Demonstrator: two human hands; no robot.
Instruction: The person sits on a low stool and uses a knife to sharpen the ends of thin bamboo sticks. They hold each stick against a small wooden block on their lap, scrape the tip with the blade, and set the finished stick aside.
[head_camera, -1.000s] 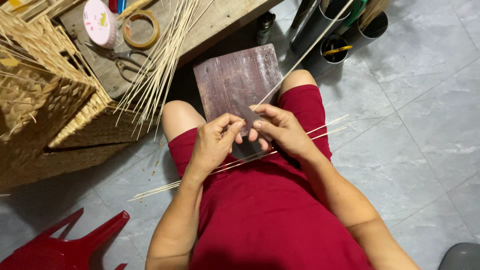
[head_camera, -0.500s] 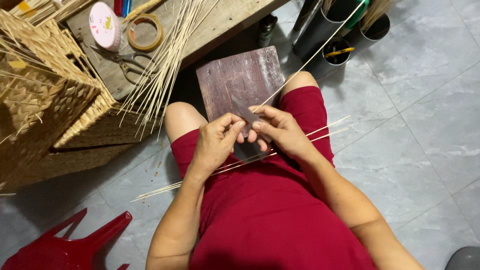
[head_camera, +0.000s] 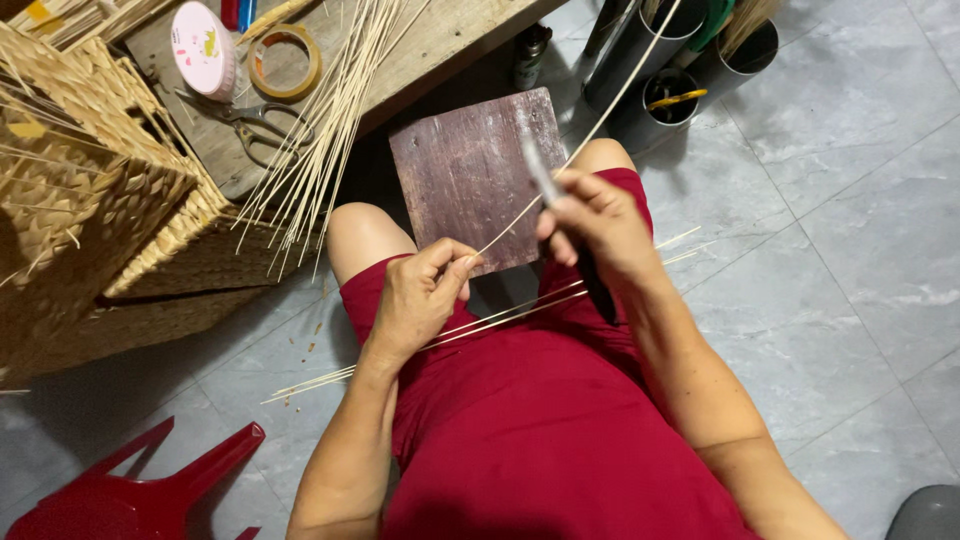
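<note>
My left hand (head_camera: 420, 295) pinches the near end of a long thin pale cane strip (head_camera: 590, 130) that runs up and away to the right. My right hand (head_camera: 595, 225) grips a knife (head_camera: 540, 170) with a dark handle, its blade raised against the strip above a dark wooden board (head_camera: 470, 175) resting on my knees. Several more thin strips (head_camera: 500, 315) lie across my lap on the red cloth.
A woven basket (head_camera: 90, 210) stands at the left. On the wooden bench (head_camera: 450, 40) lie scissors (head_camera: 250, 120), a tape roll (head_camera: 285, 62), a pink round tin (head_camera: 203, 48) and a bundle of pale sticks (head_camera: 330, 120). Dark tubes (head_camera: 680, 70) stand at top right, a red plastic stool (head_camera: 130, 490) at bottom left.
My hands were close together over my lap; now the right hand has drawn the knife up and to the right along the strip, away from the left hand.
</note>
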